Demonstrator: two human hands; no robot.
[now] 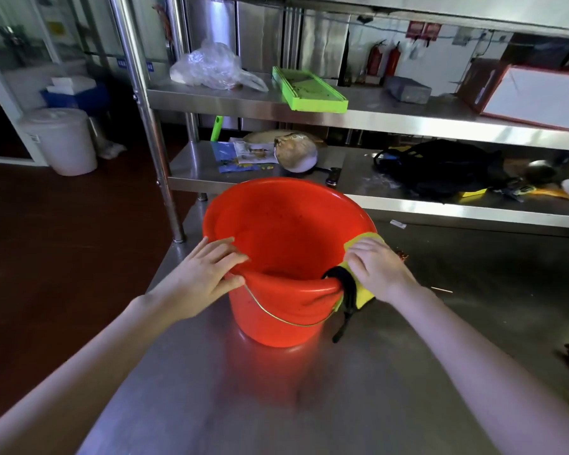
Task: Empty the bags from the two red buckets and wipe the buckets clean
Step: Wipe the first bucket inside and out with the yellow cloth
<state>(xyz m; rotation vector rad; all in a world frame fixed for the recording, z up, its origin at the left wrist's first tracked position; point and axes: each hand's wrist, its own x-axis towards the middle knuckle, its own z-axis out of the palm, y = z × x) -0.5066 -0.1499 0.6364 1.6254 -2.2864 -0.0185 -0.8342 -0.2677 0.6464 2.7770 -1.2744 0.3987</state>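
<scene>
One red bucket stands upright on the steel table, its wire handle hanging down the near side. No bag shows inside it. My left hand grips the near-left rim, fingers curled over the edge. My right hand presses a yellow cloth against the near-right rim and outer wall. A black strap hangs over the rim beside the cloth and dangles toward the table. A second red bucket is not in view.
Behind the bucket a steel rack holds a clear plastic bag, a green tray, a black backpack and papers. A white lidded pail stands on the dark red floor at the left. Small scraps lie on the table's right side.
</scene>
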